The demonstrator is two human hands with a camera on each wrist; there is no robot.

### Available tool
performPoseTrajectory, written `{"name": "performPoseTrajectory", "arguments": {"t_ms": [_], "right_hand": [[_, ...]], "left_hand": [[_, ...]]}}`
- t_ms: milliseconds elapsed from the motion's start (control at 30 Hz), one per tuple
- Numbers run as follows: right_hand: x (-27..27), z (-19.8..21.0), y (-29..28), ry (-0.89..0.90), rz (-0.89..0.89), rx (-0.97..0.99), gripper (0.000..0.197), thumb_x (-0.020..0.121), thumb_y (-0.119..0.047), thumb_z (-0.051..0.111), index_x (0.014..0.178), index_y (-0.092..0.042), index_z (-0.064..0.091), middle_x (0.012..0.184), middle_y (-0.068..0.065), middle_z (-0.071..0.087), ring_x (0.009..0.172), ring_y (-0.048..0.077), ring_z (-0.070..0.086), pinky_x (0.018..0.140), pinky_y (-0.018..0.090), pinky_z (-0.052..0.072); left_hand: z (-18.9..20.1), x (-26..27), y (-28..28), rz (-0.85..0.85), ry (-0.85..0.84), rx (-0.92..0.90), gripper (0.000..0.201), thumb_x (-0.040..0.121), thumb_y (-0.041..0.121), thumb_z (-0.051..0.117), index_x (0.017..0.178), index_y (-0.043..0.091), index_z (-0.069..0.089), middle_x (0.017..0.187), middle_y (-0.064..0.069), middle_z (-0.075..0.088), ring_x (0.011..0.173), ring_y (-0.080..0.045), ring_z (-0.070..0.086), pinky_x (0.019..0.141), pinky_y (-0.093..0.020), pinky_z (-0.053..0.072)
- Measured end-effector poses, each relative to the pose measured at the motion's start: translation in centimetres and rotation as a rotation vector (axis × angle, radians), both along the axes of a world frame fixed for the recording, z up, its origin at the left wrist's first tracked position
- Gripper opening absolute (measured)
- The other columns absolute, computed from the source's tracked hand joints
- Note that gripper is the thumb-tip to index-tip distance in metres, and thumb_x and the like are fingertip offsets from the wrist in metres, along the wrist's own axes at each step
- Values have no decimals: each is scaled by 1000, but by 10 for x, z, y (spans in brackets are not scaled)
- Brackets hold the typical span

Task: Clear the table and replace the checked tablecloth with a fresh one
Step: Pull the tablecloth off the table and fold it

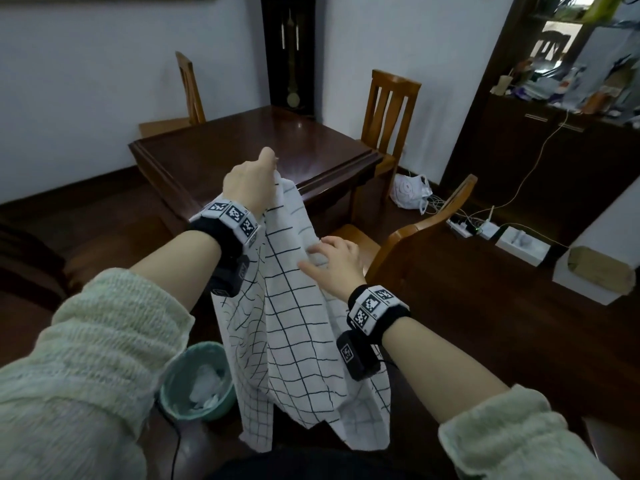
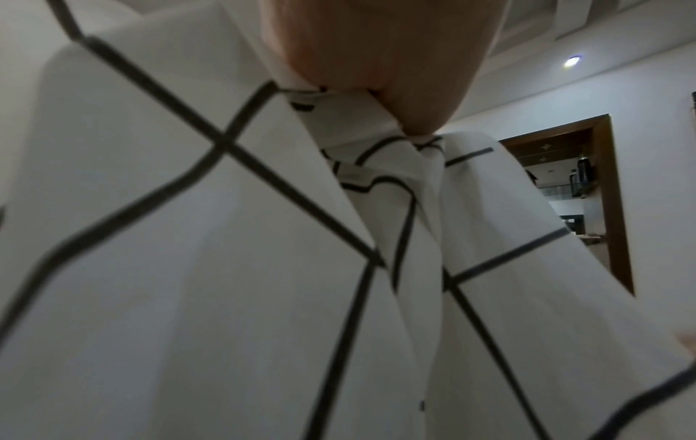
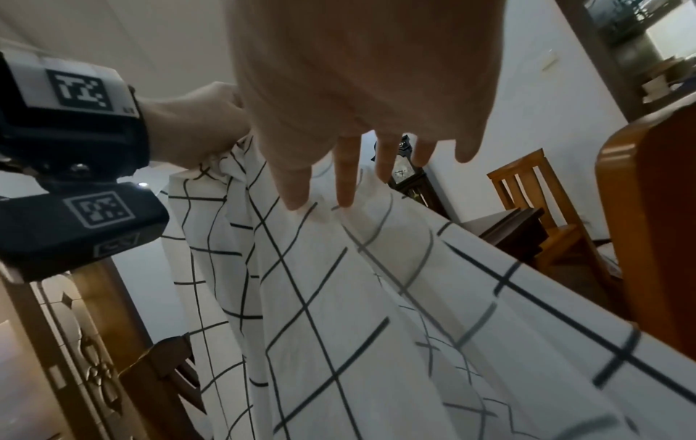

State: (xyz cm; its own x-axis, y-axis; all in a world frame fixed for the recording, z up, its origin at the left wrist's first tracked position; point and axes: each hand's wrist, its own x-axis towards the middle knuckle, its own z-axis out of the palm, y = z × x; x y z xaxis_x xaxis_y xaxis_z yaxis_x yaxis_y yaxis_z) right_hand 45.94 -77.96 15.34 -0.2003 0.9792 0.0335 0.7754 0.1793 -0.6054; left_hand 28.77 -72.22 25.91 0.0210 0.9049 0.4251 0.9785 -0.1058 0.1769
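Cloth: the white checked tablecloth with thin black grid lines (image 1: 298,327) hangs in long folds in front of the person, clear of the dark polished wooden table (image 1: 214,147), whose top shows bare.
Left hand: the left hand (image 1: 247,181) is raised and bunches the top of the cloth in curled fingers; the left wrist view shows the fabric gathered tight under the fist.
Right hand: the right hand (image 1: 332,263) lies against the hanging folds lower down with fingers spread and fairly straight, fingertips (image 3: 297,199) touching the fabric, gripping nothing.
Step in hand: likely gathering or folding the removed cloth.
Doing it well: keep the top hold firm, run the flat hand down to find an edge, then bring the halves together so the folds do not twist.
Watch for: the lower hem hangs near the pale green waste bin (image 1: 195,382) and the orange-brown wooden chair (image 1: 415,237); keep it from dragging into either.
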Motion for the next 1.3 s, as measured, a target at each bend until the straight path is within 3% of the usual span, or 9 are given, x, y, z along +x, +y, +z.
{"name": "performPoseTrajectory", "arguments": {"t_ms": [133, 267, 367, 500, 700, 867, 1000, 1167, 1300], "right_hand": [[-9, -4, 5, -73, 53, 72, 32, 90, -50, 55, 104, -26, 70, 126, -6, 55, 124, 18, 38, 100, 39, 37], [-10, -4, 2, 13, 5, 194, 25, 93, -36, 54, 87, -18, 71, 89, -7, 62, 89, 16, 56, 73, 30, 42], [-6, -2, -2, 157, -24, 162, 19, 93, -29, 55, 82, -19, 68, 78, -7, 62, 77, 14, 57, 69, 28, 45], [-1, -3, -4, 276, -5, 97, 21, 90, -24, 59, 69, -22, 59, 60, -12, 49, 60, 2, 46, 55, 16, 33], [29, 4, 6, 340, -145, 117, 21, 84, -19, 63, 64, -13, 60, 61, -1, 52, 61, 10, 45, 55, 22, 34], [68, 6, 12, 364, -392, 189, 18, 84, -22, 61, 69, -11, 62, 67, 2, 58, 66, 16, 49, 58, 27, 36], [77, -22, 1, 227, -266, -42, 18, 81, -23, 64, 71, -7, 65, 68, 1, 59, 70, 15, 52, 62, 26, 39], [94, -30, -3, 374, -257, -36, 11, 86, -22, 66, 78, -15, 71, 76, -7, 67, 75, 6, 59, 66, 16, 43], [102, -35, -3, 388, -251, -34, 9, 86, -22, 68, 79, -18, 71, 76, -8, 68, 78, 9, 62, 76, 25, 50]], "left_hand": [[-7, -6, -1, -1, 1, 6, 17, 96, 15, 40, 110, 6, 43, 79, -17, 59, 71, -39, 56, 60, -39, 37], [-9, -11, -4, 21, 3, 9, 16, 97, 17, 39, 109, 6, 42, 72, -12, 51, 62, -32, 44, 59, -39, 36], [-9, -13, -6, 33, 9, 10, 17, 97, 16, 37, 109, 5, 42, 71, -11, 48, 62, -32, 44, 59, -39, 36], [-11, -20, -7, 33, 2, 19, 15, 98, 13, 36, 109, 6, 42, 73, -12, 51, 63, -33, 47, 58, -40, 38], [-1, -39, -4, 105, -216, 193, 24, 103, 26, 32, 103, 6, 45, 74, -14, 57, 67, -36, 58, 59, -41, 46], [15, -53, 5, 189, -528, 206, 27, 102, 30, 32, 107, 9, 48, 95, -18, 64, 87, -36, 61, 77, -47, 52], [6, -47, 4, 176, -564, 165, 28, 102, 31, 31, 107, 8, 47, 98, -18, 63, 90, -36, 60, 77, -45, 50], [1, -52, 7, 189, -655, 183, 29, 102, 30, 31, 109, 8, 48, 100, -13, 62, 89, -29, 59, 76, -38, 47], [6, -59, 12, 212, -811, 268, 24, 102, 28, 31, 84, 19, 43, 76, 5, 56, 79, -17, 57, 78, -29, 47]]}}
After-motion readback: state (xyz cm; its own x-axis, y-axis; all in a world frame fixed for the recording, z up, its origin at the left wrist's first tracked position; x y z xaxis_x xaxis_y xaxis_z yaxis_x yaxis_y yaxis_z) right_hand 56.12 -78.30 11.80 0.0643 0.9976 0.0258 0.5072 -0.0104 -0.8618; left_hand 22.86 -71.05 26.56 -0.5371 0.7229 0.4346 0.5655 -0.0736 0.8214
